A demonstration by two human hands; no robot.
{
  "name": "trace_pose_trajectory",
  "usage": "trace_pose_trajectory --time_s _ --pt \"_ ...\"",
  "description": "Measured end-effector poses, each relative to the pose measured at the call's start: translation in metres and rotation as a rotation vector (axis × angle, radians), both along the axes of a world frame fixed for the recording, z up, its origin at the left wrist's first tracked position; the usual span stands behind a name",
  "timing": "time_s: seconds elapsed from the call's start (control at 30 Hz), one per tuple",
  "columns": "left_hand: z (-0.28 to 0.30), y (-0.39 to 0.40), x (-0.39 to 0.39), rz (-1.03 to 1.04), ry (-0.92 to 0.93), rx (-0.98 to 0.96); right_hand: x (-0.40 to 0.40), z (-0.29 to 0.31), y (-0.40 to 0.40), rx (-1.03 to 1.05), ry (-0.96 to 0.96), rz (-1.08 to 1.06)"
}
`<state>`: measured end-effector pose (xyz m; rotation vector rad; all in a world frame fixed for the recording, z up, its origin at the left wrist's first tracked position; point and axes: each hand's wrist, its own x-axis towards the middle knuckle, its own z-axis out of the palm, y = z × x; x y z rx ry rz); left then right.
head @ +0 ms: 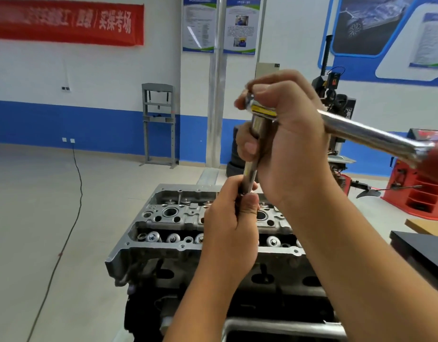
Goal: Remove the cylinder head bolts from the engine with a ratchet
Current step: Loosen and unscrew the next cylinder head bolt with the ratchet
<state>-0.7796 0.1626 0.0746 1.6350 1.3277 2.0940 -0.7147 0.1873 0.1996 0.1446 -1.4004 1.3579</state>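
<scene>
Head | ratchet (pixel 361 134) held in both hands above engine (pixel 188 233)

White walls carry a blue band (pixel 65 122) along the bottom above a pale grey floor (pixel 40 218). A red banner (pixel 65 22) hangs at ten o'clock, two posters (pixel 220 24) at twelve. A grey press frame (pixel 158 124) stands against the wall; a black cable (pixel 72 193) trails across the floor at nine. Red shelving (pixel 420 193) sits at three o'clock.

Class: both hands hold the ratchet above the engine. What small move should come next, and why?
Probably lower the steel extension bar into a bolt well: left hand and right hand hold the chrome ratchet raised above the grey cylinder head.
</scene>
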Motion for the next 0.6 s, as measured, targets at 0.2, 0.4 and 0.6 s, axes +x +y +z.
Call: trace_pose_trajectory --time_s 0.2,0.4,0.6 --pt "0.0 -0.003 -0.008 -0.113 -0.039 -0.045 0.01 0.016 0.018 -0.141 -0.177 0.465" --pt "0.0 0.0 -0.004 -0.054 -0.002 -0.03 0.01 0.0 0.009 -0.058 -0.037 0.11" --pt "0.0 -0.003 -0.006 -0.09 -0.059 -0.036 0.005 0.01 0.005 -0.003 -0.153 0.176"
